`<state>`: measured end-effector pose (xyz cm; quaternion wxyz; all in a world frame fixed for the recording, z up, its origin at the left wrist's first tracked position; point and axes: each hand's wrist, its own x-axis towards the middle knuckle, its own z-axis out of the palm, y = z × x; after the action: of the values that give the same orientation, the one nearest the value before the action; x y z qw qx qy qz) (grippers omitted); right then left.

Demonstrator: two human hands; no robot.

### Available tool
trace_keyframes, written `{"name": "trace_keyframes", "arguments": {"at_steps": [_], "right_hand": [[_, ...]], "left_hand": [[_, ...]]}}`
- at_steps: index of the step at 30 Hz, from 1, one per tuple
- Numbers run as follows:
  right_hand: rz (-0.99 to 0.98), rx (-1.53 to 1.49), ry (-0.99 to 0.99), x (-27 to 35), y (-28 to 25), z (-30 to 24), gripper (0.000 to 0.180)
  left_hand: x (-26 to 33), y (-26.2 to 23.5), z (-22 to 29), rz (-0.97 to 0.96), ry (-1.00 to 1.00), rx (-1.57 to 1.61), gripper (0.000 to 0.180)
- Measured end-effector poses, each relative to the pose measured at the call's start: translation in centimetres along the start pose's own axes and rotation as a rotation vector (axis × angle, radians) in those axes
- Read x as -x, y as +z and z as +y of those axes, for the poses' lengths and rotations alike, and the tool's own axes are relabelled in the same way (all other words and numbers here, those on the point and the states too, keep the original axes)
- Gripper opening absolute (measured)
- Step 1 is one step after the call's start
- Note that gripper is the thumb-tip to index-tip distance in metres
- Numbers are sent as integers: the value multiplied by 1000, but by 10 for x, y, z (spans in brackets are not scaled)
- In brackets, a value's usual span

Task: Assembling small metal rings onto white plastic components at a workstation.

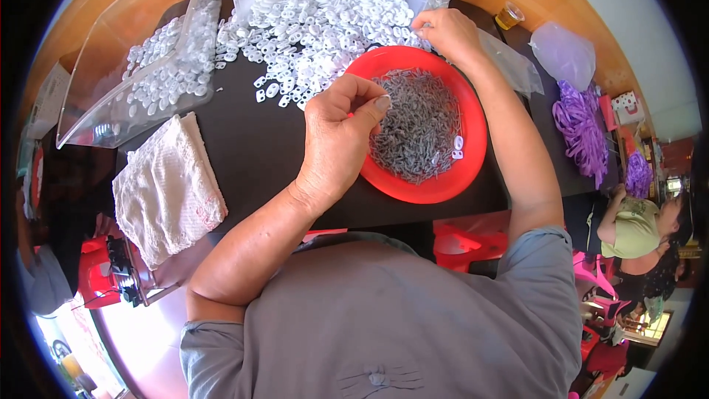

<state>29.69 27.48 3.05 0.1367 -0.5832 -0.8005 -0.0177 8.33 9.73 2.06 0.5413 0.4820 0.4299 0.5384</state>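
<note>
My left hand (343, 129) is closed in a pinch, thumb against the curled fingers, above the left side of a red plastic plate (474, 129). What it holds, if anything, is too small or hidden to make out. The plate carries a heap of small grey screw-like pieces (415, 122), with a few white pieces (458, 148) at the heap's right edge. At the right edge of a large pile of small white oval plastic pieces (325, 7), my right hand (449, 32) has its fingers curled together. Whether a piece sits between those fingertips cannot be seen.
A clear plastic bin (81, 114) with more white pieces lies tipped at the left. Nearer me is a folded pale cloth (171, 188). Purple ribbon (581, 129), clear bags (565, 55) and a small cup (509, 15) are at the right. Another person (635, 225) sits far right.
</note>
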Motion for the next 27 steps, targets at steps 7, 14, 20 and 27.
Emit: {"name": "trace_keyframes", "arguments": {"at_steps": [7, 14, 20, 27], "right_hand": [[-33, -40, -62, -4, 4, 6, 18], [-88, -19, -70, -8, 7, 8, 15], [23, 64, -123, -1, 2, 9, 13], [-200, -1045, 71, 74, -50, -57, 12]], "left_hand": [[-1, 0, 3, 2, -23, 12, 8], [-3, 0, 4, 23, -56, 13, 7], [-5, -2, 7, 19, -90, 151, 9], [-5, -4, 8, 16, -93, 326, 11]]}}
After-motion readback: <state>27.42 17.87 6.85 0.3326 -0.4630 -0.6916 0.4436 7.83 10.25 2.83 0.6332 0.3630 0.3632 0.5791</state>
